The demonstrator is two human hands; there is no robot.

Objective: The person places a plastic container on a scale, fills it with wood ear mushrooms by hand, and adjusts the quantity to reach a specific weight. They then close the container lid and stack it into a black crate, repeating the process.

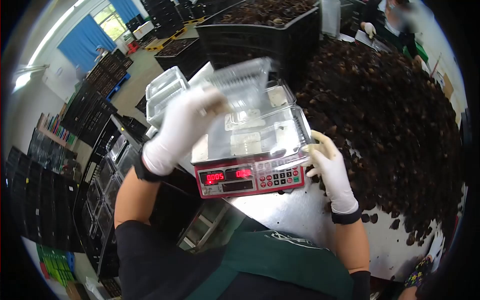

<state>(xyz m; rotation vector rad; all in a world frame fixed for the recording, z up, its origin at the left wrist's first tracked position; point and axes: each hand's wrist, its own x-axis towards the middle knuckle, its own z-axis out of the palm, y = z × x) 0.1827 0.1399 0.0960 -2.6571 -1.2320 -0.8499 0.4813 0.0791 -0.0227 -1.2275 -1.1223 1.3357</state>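
In front of me stands a red electronic scale (250, 186), its left display lit at 0.005. My right hand (330, 167), in a white glove, pinches the right edge of a clear plastic container (287, 131) over the scale's platform. My left hand (182, 127), gloved too, is raised at the platform's left side and smeared by motion. Its fingers appear closed on another clear plastic container (242, 77), which is blurred and tilted above the far side of the scale. Behind the left hand are more clear containers (167, 82).
A big heap of dark brown pieces (385, 120) covers the metal table (280, 212) to the right. Beyond the scale stands a large black crate (260, 47) of similar pieces. At left, a black crate holds clear containers (102, 175). Other people's gloved hands (369, 29) are at right.
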